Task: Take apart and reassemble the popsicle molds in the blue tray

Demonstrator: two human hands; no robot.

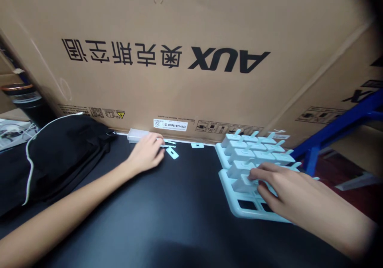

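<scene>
My left hand [148,151] is at the back of the black table, its fingers curled down over the ends of thin light-blue popsicle sticks [170,142]. Beside it lie a translucent box [136,135] and a flat blue lid with a slot [172,153]; another such lid [197,145] rests farther right. On the right, my right hand [281,188] pinches a light-blue popsicle mold [243,184] sitting in the front rack [231,204]. Its fingers partly hide that rack. Behind it, a second rack [220,156] carries several molds with sticks standing up from their tops.
A large cardboard box [167,88] stands upright along the table's back edge. A black bag [77,152] with a white cable [28,156] covers the left side, near a dark cylindrical container [32,102]. A blue metal frame [312,158] rises past the right edge.
</scene>
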